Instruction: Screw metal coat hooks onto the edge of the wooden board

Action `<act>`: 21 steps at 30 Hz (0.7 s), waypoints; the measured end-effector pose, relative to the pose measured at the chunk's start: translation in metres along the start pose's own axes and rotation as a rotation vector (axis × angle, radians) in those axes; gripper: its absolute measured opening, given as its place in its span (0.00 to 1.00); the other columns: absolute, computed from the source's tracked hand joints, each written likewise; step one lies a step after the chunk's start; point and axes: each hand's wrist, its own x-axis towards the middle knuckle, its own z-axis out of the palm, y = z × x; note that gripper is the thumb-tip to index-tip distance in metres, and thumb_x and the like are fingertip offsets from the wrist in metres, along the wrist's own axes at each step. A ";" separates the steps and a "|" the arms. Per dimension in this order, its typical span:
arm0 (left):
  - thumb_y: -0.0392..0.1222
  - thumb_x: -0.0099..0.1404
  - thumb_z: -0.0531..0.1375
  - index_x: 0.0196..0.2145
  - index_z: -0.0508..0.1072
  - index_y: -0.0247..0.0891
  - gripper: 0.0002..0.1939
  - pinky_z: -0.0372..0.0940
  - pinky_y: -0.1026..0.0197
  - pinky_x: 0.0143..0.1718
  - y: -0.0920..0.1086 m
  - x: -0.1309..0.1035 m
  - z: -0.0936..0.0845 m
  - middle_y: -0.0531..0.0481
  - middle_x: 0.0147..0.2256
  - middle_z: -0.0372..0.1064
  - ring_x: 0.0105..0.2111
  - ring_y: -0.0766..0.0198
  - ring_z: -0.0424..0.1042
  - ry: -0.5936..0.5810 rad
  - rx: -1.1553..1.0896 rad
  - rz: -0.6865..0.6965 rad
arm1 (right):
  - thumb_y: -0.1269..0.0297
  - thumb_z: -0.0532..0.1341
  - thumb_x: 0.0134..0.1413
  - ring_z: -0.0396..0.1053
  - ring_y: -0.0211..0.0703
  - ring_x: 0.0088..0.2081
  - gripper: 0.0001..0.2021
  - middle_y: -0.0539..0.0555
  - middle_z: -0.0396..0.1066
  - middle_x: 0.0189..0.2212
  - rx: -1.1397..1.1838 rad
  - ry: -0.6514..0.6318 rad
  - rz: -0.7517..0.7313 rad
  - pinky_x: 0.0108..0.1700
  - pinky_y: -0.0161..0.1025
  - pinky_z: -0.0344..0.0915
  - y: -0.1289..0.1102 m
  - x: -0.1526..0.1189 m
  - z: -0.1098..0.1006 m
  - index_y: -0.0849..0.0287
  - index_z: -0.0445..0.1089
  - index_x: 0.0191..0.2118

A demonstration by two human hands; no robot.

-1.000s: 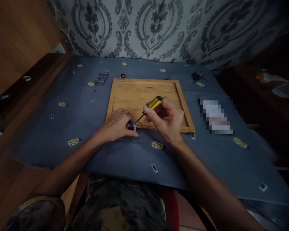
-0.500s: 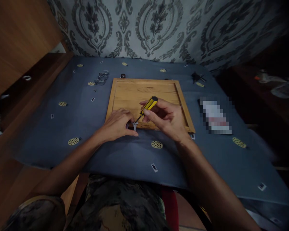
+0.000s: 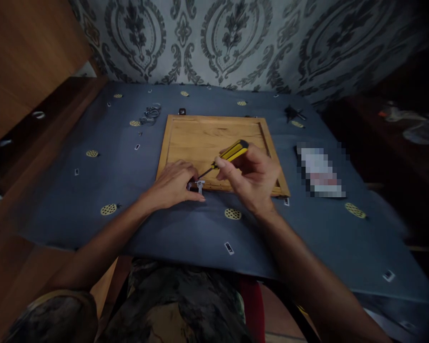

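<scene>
Extending from the lower left, the left forearm slants up to the near edge of the wooden panel (image 3: 214,138). The left hand (image 3: 177,185) lies palm down over the panel's near-left corner, fingers bent, thumb stretched out below them. A small metal fitting (image 3: 200,186) sits at the panel's near edge, between thumb and fingers; whether they press on it cannot be told.

The right forearm rises from the lower right. The right hand (image 3: 255,178) is raised above the panel's near-right part, thumb and fingers pinching the yellow-and-black screwdriver (image 3: 235,151). The shaft slopes down and left, its tip at the fitting; contact cannot be confirmed.

The panel, bordered by a raised frame, lies flat on a blue-grey tablecloth (image 3: 164,233) printed with pineapples. Coiled wire-like items (image 3: 151,114) lie beyond its left side, a small black object (image 3: 182,111) just beyond its far edge. On the right are a dark object (image 3: 293,114) and a pixelated item (image 3: 321,174). Patterned fabric (image 3: 236,43) hangs behind; wooden furniture (image 3: 28,52) stands at left.
</scene>
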 end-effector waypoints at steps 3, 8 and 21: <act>0.56 0.59 0.74 0.39 0.75 0.37 0.22 0.63 0.51 0.47 0.002 0.000 -0.002 0.45 0.40 0.75 0.46 0.48 0.72 -0.021 0.017 -0.012 | 0.48 0.73 0.56 0.68 0.37 0.22 0.18 0.47 0.68 0.24 0.013 0.052 -0.005 0.23 0.39 0.68 -0.002 0.001 -0.001 0.51 0.67 0.29; 0.56 0.59 0.74 0.39 0.75 0.37 0.22 0.64 0.52 0.47 0.000 0.000 -0.001 0.46 0.39 0.75 0.45 0.49 0.73 -0.008 0.018 0.015 | 0.47 0.74 0.54 0.66 0.36 0.21 0.20 0.46 0.65 0.22 -0.001 -0.011 0.003 0.21 0.38 0.64 0.003 0.004 -0.001 0.51 0.66 0.27; 0.55 0.60 0.74 0.39 0.75 0.37 0.21 0.63 0.52 0.47 -0.002 0.000 0.001 0.45 0.40 0.75 0.45 0.49 0.72 0.002 -0.008 0.017 | 0.52 0.73 0.56 0.65 0.36 0.22 0.18 0.46 0.65 0.24 -0.017 -0.053 0.008 0.25 0.38 0.65 0.012 0.001 0.001 0.52 0.66 0.28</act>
